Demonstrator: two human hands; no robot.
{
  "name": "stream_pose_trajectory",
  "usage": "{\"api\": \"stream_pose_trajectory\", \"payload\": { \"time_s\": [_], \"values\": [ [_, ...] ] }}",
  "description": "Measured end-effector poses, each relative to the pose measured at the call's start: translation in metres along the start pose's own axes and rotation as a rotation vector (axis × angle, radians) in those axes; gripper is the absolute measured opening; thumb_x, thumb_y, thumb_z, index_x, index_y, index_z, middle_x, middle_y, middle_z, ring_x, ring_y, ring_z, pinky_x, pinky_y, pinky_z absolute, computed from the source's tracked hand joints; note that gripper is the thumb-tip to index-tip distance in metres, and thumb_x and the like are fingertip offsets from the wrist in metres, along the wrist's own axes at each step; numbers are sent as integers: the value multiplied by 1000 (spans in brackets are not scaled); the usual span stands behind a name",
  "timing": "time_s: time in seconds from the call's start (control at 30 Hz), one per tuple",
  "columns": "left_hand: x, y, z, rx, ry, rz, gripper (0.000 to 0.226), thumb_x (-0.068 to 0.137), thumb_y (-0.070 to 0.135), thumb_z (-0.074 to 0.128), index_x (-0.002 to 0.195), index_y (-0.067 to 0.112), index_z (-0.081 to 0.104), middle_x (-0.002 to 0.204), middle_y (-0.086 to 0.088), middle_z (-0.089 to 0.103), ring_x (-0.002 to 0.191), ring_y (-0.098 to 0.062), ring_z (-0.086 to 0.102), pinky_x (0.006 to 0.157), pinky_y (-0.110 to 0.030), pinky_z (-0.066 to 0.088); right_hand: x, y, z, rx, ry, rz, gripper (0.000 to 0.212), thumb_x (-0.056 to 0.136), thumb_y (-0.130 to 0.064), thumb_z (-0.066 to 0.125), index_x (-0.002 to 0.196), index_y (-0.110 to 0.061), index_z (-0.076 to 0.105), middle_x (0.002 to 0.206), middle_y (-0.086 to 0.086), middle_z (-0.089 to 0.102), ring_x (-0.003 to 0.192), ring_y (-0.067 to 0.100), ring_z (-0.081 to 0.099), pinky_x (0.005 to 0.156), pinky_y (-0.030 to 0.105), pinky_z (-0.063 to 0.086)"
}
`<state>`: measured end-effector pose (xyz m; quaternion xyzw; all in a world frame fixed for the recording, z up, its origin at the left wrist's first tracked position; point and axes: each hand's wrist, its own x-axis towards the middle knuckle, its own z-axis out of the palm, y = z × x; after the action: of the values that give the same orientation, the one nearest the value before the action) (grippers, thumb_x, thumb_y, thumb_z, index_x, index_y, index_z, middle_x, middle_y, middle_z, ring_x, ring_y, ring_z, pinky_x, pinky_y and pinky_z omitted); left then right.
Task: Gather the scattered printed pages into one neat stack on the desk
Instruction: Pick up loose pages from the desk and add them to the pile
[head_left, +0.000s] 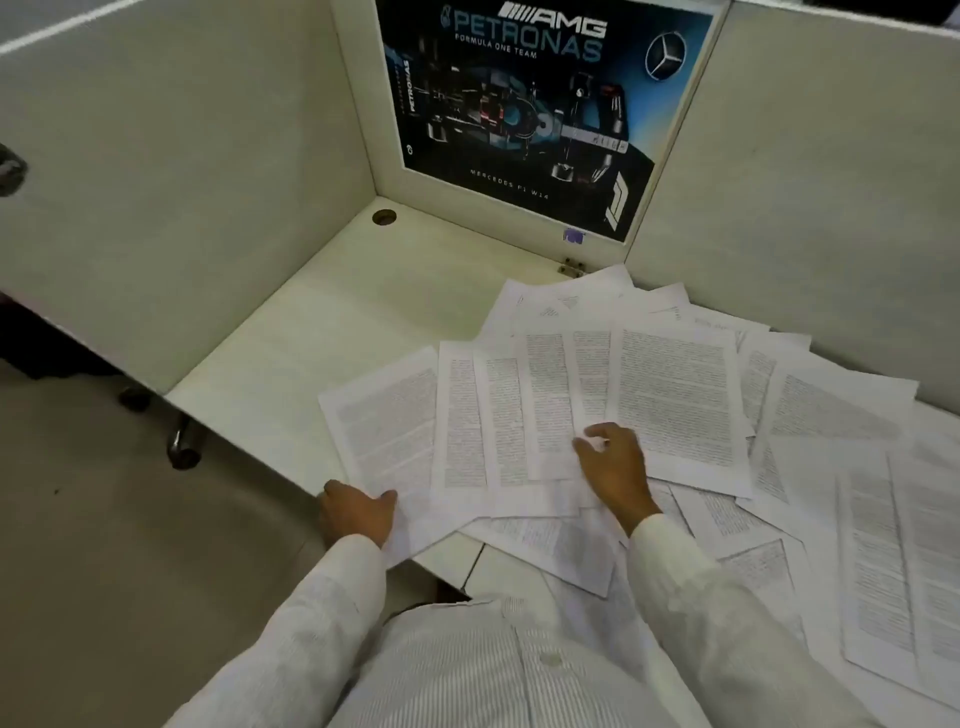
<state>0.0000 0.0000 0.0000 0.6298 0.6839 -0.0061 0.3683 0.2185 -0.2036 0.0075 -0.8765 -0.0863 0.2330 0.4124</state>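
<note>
White sleeves (311, 623) nearest; my left hand (358, 514) pinched the leftmost page (387, 421) by its near corner to lift it, my right hand (615, 467) curled fingers (597, 431) onto overlapping pages (519, 415), grip unclear.

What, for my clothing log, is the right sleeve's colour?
The right sleeve is white, best seen in head view.
</note>
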Motion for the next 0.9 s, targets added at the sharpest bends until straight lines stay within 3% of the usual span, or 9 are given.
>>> {"api": "stream_pose_trajectory", "payload": {
  "time_s": [0.1,0.2,0.3,0.4,0.53,0.67,0.77,0.9],
  "values": [
    [12,7,-4,86,-61,3,78,73,38,84,126,-1,42,129,-21,52,115,-41,55,88,-47,52,18,3,-3,-216,182,65,50,90,-32,68,130,-6,53,137,19,46,123,35,48,102,43,43],
    [31,17,-2,108,-161,82,58,78,33,80,115,1,50,118,-16,61,107,-36,60,78,-37,51,22,10,-3,-425,87,201,86,85,-56,66,147,-6,33,149,18,36,136,36,37,108,50,35],
    [48,33,4,110,-198,220,27,86,25,71,97,2,60,97,-12,64,94,-32,64,77,-35,54,22,19,2,-557,46,193,100,82,-65,64,151,-6,23,154,16,31,140,34,32,110,50,32],
    [55,53,12,-70,-249,269,14,92,18,64,101,8,61,99,-6,66,94,-28,64,81,-31,52,19,22,5,-628,74,144,86,90,-54,59,151,-5,22,151,15,34,138,32,34,109,48,35],
    [58,75,22,-366,-413,301,39,93,9,65,132,10,58,121,-1,63,108,-20,61,95,-30,47,21,22,-1,-663,108,114,61,96,-37,52,146,-6,34,143,12,43,130,30,42,104,43,39],
    [59,88,27,-427,-544,250,18,93,9,66,111,14,68,105,-6,72,87,-18,67,74,-28,55,27,26,-11,-632,156,48,34,97,-22,49,128,-9,57,127,9,56,115,25,51,90,35,46],
    [63,88,27,-476,-571,212,23,90,6,68,111,15,67,102,-3,71,90,-21,67,83,-36,54,29,30,-13,-623,204,-5,27,98,-15,47,115,-10,68,113,8,65,102,25,58,78,32,46],
    [69,84,22,-523,-479,171,29,90,3,65,117,14,63,108,0,67,98,-24,63,89,-34,48,18,25,3,-542,238,-112,22,97,-15,53,101,-9,73,100,6,69,93,24,61,75,31,47]
  ]
}}
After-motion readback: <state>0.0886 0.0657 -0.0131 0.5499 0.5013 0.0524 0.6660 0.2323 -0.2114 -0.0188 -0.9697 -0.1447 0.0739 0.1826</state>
